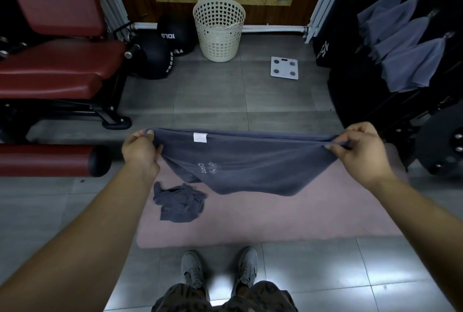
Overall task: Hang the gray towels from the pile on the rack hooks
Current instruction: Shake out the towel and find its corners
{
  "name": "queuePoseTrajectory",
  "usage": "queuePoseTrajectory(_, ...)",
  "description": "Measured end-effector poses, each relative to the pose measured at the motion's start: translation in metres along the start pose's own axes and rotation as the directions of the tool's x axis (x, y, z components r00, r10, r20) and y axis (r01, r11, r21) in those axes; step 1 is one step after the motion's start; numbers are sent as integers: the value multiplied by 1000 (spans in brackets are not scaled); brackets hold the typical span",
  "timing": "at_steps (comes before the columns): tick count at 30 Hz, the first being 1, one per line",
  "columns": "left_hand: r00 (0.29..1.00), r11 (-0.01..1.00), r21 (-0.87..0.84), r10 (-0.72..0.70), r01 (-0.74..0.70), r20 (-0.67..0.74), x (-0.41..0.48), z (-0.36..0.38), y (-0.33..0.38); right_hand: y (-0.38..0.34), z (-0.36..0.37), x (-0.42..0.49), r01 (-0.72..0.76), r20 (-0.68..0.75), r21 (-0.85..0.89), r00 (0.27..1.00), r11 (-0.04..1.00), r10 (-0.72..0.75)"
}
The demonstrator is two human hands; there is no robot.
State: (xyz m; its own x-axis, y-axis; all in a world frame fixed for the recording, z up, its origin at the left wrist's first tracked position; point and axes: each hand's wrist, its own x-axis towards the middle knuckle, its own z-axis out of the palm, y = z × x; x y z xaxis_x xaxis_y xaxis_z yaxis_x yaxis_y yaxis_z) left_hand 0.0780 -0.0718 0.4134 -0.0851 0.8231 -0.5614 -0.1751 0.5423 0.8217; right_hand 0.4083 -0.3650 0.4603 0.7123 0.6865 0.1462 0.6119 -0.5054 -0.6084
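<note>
Left hand [140,150] and right hand [360,148] each pinch the stretched gray towel [250,161], cream basket [219,36] standing beyond

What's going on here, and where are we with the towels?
A person stands at a pink mat holding one gray towel stretched out by its top edge. The left-hand grip pinches one corner and the right-hand grip pinches the other. A crumpled towel lies on the mat below. Several hung towels are already on the rack at the right. The one in hand is not yet hung.
</note>
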Motion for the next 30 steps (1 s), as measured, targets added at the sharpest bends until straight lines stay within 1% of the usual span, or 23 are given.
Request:
queuePoseTrajectory(3,1000,1000,25,3,-3,7,5,-9,-2,2,-1,4,-96,150,-44,983,994,102)
queuePoseTrajectory(5,1000,999,42,-2,2,7,9,-16,-2,4,-3,3,-189,227,-14,956,982,188)
queuePoseTrajectory(7,1000,998,62,-1,2,-24,14,-22,-4,2,-4,0,-284,285,160,930,945,231)
queuePoseTrajectory(9,999,996,85,13,-10,-32,16,-26,-4,-3,-3,-4,-391,328,401,906,828,269)
queuePoseTrajectory(10,999,995,94,21,-18,-32,15,-28,-4,-1,-2,-4,-440,334,487,892,755,304)
queuePoseTrajectory(11,999,995,96,33,-30,-32,15,-30,-4,0,-2,-2,-477,338,521,877,708,341)
queuePoseTrajectory(12,999,995,93,46,-43,-28,14,-32,-5,2,-2,-1,-499,342,510,865,701,367)
queuePoseTrajectory(14,997,995,74,65,-62,-32,12,-35,-7,3,-2,1,-512,357,429,853,744,382)
queuePoseTrajectory(15,997,996,60,72,-70,-33,11,-35,-7,4,-3,2,-518,362,423,849,744,386)
queuePoseTrajectory(18,996,997,12,82,-82,-24,7,-35,-8,-1,-6,2,-547,367,501,836,671,407)
queuePoseTrajectory(21,995,995,13,96,-96,0,5,-34,-3,0,-5,0,-540,349,615,840,575,415)
queuePoseTrajectory(23,998,997,37,60,-61,26,5,-31,-1,-9,-4,-1,-571,341,598,816,562,466)
queuePoseTrajectory(24,999,997,78,24,-28,44,3,-28,0,-13,-2,-1,-588,334,588,802,555,496)
queuePoseTrajectory(26,992,986,153,-84,70,89,0,-22,-2,-18,7,1,-627,295,562,761,539,577)
queuePoseTrajectory(28,972,968,181,-199,175,124,-10,-10,-6,-31,17,2,-644,245,589,719,489,651)
queuePoseTrajectory(30,944,949,191,-282,250,171,-29,5,-7,-48,29,-1,-631,225,641,699,437,679)
